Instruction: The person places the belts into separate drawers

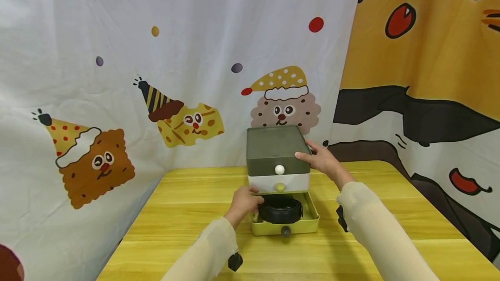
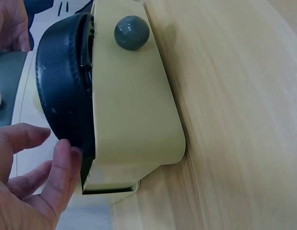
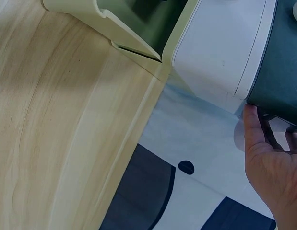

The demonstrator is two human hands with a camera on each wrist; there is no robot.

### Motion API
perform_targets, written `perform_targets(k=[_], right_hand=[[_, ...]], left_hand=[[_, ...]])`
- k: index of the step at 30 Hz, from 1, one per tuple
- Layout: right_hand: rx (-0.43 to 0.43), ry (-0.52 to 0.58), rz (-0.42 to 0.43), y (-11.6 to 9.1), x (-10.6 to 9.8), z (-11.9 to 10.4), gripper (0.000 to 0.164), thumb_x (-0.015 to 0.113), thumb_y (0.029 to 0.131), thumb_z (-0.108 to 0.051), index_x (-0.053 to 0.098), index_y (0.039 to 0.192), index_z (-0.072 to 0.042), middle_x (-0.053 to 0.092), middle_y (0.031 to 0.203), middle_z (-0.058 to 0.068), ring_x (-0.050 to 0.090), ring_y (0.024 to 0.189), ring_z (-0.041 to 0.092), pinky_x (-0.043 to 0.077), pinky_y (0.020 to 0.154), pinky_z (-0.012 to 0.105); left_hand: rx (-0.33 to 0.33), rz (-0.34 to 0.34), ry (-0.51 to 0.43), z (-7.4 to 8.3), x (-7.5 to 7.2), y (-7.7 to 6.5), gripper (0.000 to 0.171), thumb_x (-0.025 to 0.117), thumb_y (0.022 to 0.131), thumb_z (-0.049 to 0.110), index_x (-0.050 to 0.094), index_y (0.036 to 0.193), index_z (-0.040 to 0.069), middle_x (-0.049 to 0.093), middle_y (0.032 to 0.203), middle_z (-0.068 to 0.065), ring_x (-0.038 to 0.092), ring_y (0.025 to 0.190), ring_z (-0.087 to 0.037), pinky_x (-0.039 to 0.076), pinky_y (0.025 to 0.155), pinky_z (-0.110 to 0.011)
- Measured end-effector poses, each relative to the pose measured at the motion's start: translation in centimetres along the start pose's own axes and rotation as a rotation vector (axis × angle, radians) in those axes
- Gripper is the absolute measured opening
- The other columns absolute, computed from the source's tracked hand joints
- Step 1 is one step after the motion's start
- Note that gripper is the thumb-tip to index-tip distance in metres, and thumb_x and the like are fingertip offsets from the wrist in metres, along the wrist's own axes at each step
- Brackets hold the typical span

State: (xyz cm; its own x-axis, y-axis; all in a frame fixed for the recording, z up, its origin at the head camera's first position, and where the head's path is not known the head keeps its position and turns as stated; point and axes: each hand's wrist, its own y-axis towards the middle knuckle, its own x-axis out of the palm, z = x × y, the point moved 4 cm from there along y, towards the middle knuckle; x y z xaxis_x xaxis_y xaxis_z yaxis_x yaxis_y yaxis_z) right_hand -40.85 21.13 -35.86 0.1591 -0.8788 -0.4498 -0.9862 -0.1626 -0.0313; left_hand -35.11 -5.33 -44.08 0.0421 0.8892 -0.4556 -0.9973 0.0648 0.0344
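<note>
A small drawer box (image 1: 279,182) stands on the table, its lid dark green, its middle drawer white and its bottom drawer (image 1: 304,227) pale yellow. The bottom drawer is pulled out, and a coiled black belt (image 1: 279,212) lies in it, rising above the front panel in the left wrist view. My left hand (image 1: 245,203) is at the belt's left side; its fingertips (image 2: 63,148) are right at the belt's edge, thumb and fingers apart. On the dark green top section (image 3: 282,72), my right hand (image 1: 322,159) rests at the right side with fingers extended along it.
The wood-grain table (image 1: 187,211) spreads around the box. Behind it hangs a white curtain (image 1: 195,55) printed with cartoon snacks, close to the table's back edge. Round knobs sit on the drawer fronts, a grey knob (image 2: 131,32) on the lowest.
</note>
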Motion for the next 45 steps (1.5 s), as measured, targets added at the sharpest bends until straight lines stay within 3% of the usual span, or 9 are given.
perform_targets(k=[4, 10, 16, 21, 28, 45], right_hand=[[-0.001, -0.003, 0.005, 0.0, 0.0, 0.0, 0.099, 0.068, 0.090, -0.053, 0.010, 0.161, -0.016, 0.010, 0.161, 0.027, 0.028, 0.143, 0.042, 0.039, 0.107, 0.052], [0.004, 0.004, -0.001, 0.1, 0.1, -0.1, 0.098, 0.068, 0.091, -0.052, 0.009, 0.161, -0.017, 0.009, 0.161, 0.027, 0.029, 0.142, 0.043, 0.039, 0.107, 0.052], [0.007, 0.005, -0.002, 0.0, 0.2, -0.2, 0.097, 0.067, 0.091, -0.052, 0.009, 0.161, -0.017, 0.008, 0.161, 0.027, 0.028, 0.143, 0.043, 0.039, 0.107, 0.052], [0.002, 0.003, -0.004, 0.1, 0.2, -0.2, 0.098, 0.067, 0.091, -0.052, 0.009, 0.161, -0.018, 0.009, 0.161, 0.027, 0.028, 0.142, 0.043, 0.039, 0.107, 0.052], [0.007, -0.009, 0.001, 0.0, 0.1, -0.2, 0.098, 0.067, 0.090, -0.053, 0.009, 0.161, -0.018, 0.009, 0.161, 0.026, 0.028, 0.142, 0.043, 0.039, 0.107, 0.052], [0.015, -0.017, 0.000, -0.4, 0.1, -0.3, 0.094, 0.066, 0.093, -0.049, 0.009, 0.161, -0.018, 0.008, 0.161, 0.027, 0.029, 0.142, 0.043, 0.039, 0.107, 0.052]], left_hand=[[0.007, -0.007, -0.039, 0.3, -0.2, 0.0, 0.035, 0.078, 0.079, 0.004, 0.065, 0.109, -0.008, 0.068, 0.078, -0.011, 0.067, 0.057, -0.035, 0.058, 0.057, -0.042], [0.009, -0.075, -0.021, 0.8, -0.4, -0.8, 0.041, 0.081, 0.083, 0.014, 0.065, 0.116, -0.005, 0.067, 0.086, -0.009, 0.063, 0.056, -0.032, 0.056, 0.059, -0.043], [0.028, -0.125, -0.025, 0.7, -0.5, -2.0, 0.047, 0.083, 0.082, 0.021, 0.065, 0.119, -0.003, 0.062, 0.088, -0.010, 0.064, 0.068, -0.039, 0.056, 0.065, -0.048], [0.032, -0.143, -0.010, 0.4, -0.3, -2.8, 0.049, 0.085, 0.080, 0.021, 0.066, 0.120, 0.001, 0.061, 0.103, -0.018, 0.064, 0.073, -0.031, 0.055, 0.066, -0.039], [0.063, -0.126, 0.046, 0.4, 0.1, -3.2, 0.053, 0.088, 0.075, 0.022, 0.066, 0.120, 0.003, 0.061, 0.111, -0.017, 0.057, 0.097, -0.028, 0.053, 0.079, -0.044], [0.124, -0.063, 0.055, 0.4, 1.4, -2.6, 0.049, 0.086, 0.079, 0.019, 0.066, 0.119, 0.000, 0.062, 0.106, -0.017, 0.055, 0.090, -0.023, 0.051, 0.075, -0.041]])
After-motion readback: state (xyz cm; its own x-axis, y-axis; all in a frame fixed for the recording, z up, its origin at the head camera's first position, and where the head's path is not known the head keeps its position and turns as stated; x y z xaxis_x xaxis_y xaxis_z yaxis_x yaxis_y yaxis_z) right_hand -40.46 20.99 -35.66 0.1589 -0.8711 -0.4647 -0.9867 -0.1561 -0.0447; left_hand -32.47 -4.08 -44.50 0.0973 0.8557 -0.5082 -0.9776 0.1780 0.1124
